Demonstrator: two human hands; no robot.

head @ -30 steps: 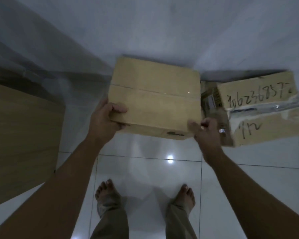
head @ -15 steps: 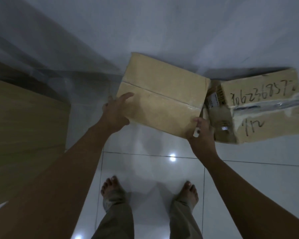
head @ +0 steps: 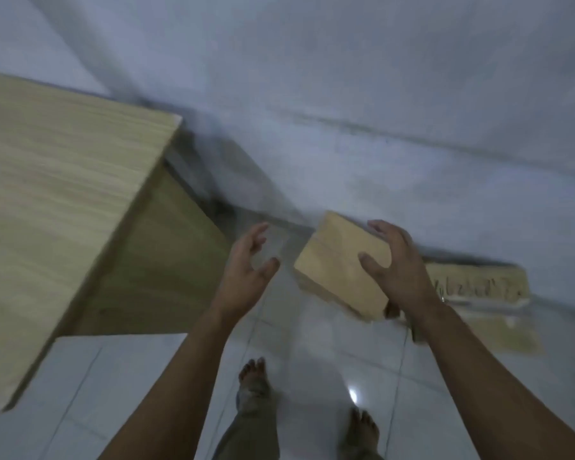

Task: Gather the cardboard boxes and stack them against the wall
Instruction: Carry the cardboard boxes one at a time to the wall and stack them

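A plain cardboard box sits on the white tiled floor at the foot of the wall, turned at an angle. A second cardboard box with black handwriting lies just to its right, also against the wall. My right hand spreads over the plain box's right end with fingers fairly straight and thumb stretched across the top; whether it touches the box is unclear in the blur. My left hand hangs apart from the box on its left, fingers relaxed, holding nothing.
A light wooden piece of furniture fills the left side, its corner near my left hand. My bare feet stand on the glossy tiles below the boxes. The whole view is motion-blurred.
My left hand has let go of the plain box and pulled away to the left. My right hand moved from its near corner to over its right end. The view has risen and swung left.
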